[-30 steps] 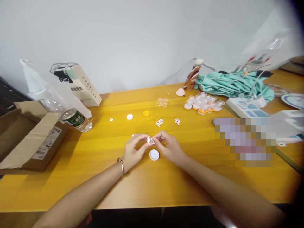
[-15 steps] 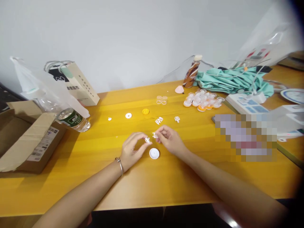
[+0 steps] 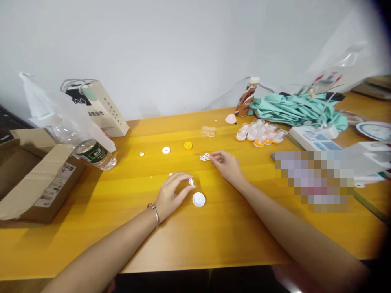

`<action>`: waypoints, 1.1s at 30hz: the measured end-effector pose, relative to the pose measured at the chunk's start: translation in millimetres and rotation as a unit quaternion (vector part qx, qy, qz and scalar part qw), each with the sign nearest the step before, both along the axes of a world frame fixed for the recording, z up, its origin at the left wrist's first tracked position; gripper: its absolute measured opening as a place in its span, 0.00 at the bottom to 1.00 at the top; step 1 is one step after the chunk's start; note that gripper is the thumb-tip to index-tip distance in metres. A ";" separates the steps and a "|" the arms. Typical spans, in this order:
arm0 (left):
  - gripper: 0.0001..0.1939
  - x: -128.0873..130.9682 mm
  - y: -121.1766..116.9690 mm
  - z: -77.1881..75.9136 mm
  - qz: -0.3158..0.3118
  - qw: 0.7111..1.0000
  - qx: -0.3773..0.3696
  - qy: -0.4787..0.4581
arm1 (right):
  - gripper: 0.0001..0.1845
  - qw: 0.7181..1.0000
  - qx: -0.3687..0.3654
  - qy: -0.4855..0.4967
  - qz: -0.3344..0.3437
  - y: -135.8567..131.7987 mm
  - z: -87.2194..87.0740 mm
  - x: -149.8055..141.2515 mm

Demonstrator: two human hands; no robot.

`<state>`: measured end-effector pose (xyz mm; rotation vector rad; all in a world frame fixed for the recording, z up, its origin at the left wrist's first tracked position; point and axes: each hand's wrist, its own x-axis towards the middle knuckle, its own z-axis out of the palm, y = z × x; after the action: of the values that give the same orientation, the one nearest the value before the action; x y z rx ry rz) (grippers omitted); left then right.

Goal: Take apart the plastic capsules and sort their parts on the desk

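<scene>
My left hand (image 3: pixel 172 192) rests on the yellow table (image 3: pixel 122 211) and pinches a small white plastic part (image 3: pixel 191 181) between thumb and fingers. A white round cap (image 3: pixel 198 199) lies just right of it. My right hand (image 3: pixel 226 165) reaches farther out, its fingertips pinched at a small white lattice piece (image 3: pixel 205 157) lying on the table. Whether the piece is lifted cannot be made out.
A white ring (image 3: pixel 165 150), a yellow disc (image 3: pixel 188 145) and clear cups (image 3: pixel 208 131) lie farther back. Orange-and-clear parts (image 3: pixel 259 133) cluster at the right. A water bottle (image 3: pixel 93 153), cardboard box (image 3: pixel 33 179), paper bag (image 3: pixel 102 108), drink bottle (image 3: pixel 246 97) and teal cloth (image 3: pixel 299 108) ring the table.
My hands, first together at the small white part, have separated. My right hand moved away and forward to the lattice piece; my left hand stayed put with its part.
</scene>
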<state>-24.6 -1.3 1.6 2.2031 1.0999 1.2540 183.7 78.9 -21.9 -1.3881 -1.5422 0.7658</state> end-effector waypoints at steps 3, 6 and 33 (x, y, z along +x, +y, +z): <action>0.08 -0.3 0.2 0.8 -0.003 1.000 0.001 -0.003 | 0.10 1.000 -0.001 0.010 0.009 -0.2 1.4 0.1; 0.09 0.0 0.2 -0.4 -0.007 1.000 -0.008 -0.009 | 0.09 1.000 0.001 0.025 0.009 -2.9 3.9 0.0; 0.10 12.7 -9.5 2.8 0.030 0.984 -0.131 -0.118 | 0.05 0.977 0.067 -0.060 0.195 -72.7 21.5 -32.4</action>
<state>-11.9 -10.8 4.4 1.7909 1.1665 1.2752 151.3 6.2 -0.4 -1.0604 -1.9566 0.8035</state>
